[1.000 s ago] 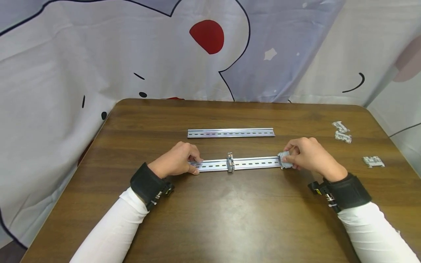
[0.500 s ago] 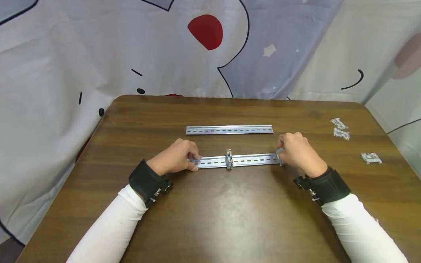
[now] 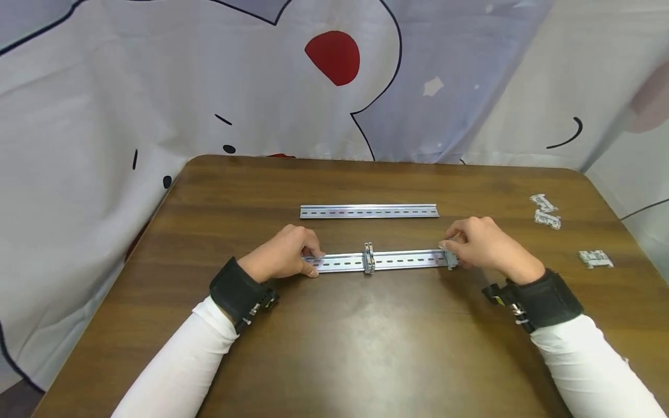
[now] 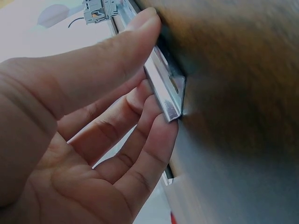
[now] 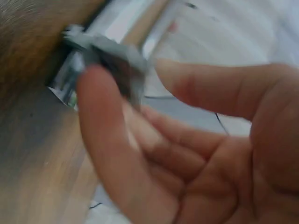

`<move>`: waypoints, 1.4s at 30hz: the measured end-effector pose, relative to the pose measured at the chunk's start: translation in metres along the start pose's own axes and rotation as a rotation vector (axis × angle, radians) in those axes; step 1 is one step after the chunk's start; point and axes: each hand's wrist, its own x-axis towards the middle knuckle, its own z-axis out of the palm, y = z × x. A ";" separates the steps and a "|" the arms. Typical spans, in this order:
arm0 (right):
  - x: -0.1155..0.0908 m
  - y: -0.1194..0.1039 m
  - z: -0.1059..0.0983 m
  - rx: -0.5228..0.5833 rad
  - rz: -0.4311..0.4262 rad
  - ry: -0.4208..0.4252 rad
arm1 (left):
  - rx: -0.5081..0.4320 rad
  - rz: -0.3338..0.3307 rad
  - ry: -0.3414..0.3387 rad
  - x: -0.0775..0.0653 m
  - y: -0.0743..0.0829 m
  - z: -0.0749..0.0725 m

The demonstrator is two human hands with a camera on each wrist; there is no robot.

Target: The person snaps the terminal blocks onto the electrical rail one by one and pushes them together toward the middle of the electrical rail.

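Note:
My left hand (image 3: pixel 284 253) holds the left end of a slotted metal DIN rail (image 3: pixel 405 259) on the table, thumb along the near edge and fingertips along the far edge. In the left wrist view the rail's cut end (image 4: pixel 175 109) shows by the fingertips. A narrow terminal block (image 3: pixel 369 258) sits upright across the rail, near its middle. At the right end, my right hand (image 3: pixel 483 244) pinches a grey terminal block (image 3: pixel 452 260) between thumb and index finger. The right wrist view, blurred, shows this block (image 5: pixel 117 58) over the rail's end, partly covered by the index finger.
A second DIN rail (image 3: pixel 369 211) lies behind, parallel to the first. Loose terminal blocks lie at the right: two (image 3: pixel 547 219) close together towards the back, and another one (image 3: pixel 596 259) nearer the table's right edge. A printed cloth (image 3: pixel 251 75) hangs behind the wooden table (image 3: pixel 360 342).
My right hand has moved slightly left and turned the grey block at the rail's right end, so less of its flat side shows. The left hand keeps its hold on the rail.

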 end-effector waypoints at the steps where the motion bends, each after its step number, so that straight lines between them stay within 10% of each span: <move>1: -0.004 0.004 -0.003 0.068 -0.010 -0.036 | -0.001 -0.001 -0.001 0.000 0.001 0.000; 10: 0.001 0.010 0.006 0.606 -0.055 -0.182 | -0.003 -0.015 0.022 -0.001 -0.003 -0.007; 34: 0.031 -0.062 0.068 0.906 -0.095 -0.155 | 0.013 -0.021 0.007 -0.002 0.001 -0.002; 38: 0.026 -0.059 0.065 0.807 -0.141 -0.102 | 0.020 -0.030 0.005 -0.002 0.001 -0.001; 42: 0.013 -0.043 0.054 0.363 -0.273 0.069 | 0.031 -0.020 -0.001 -0.002 0.003 0.001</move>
